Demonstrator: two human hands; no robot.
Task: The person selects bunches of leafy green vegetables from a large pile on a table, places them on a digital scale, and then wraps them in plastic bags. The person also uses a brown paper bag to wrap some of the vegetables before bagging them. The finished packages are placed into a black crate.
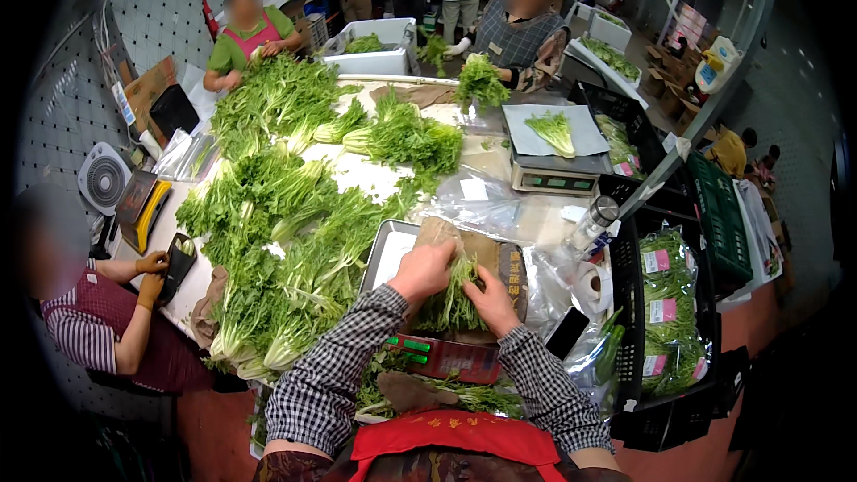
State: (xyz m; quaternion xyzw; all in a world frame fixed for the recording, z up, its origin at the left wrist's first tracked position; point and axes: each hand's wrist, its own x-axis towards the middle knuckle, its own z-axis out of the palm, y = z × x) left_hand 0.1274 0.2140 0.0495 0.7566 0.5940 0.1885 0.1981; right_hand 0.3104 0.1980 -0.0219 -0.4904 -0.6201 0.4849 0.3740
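Observation:
My two hands meet over a small bunch of leafy green stalks (449, 305). My left hand (425, 270) pinches its upper end, with the fingers closed. My right hand (493, 300) grips the bunch's right side, thumb and fingers curled against it. The bunch lies over a brown surface above a red digital scale (449, 359) with a lit green display. Just beyond my hands rests a brown cloth (437, 230), beside a pale metal tray (382, 250). A brown piece of fabric (415, 390) and more green stalks lie in front of me.
Heaped leafy greens (295, 205) cover the table's left and middle. Another scale (553, 161) bears one bunch. A black crate (629, 303) at right holds bagged greens, near a phone (566, 332), clear bags and a bottle (596, 219). Co-workers stand at the left and far sides.

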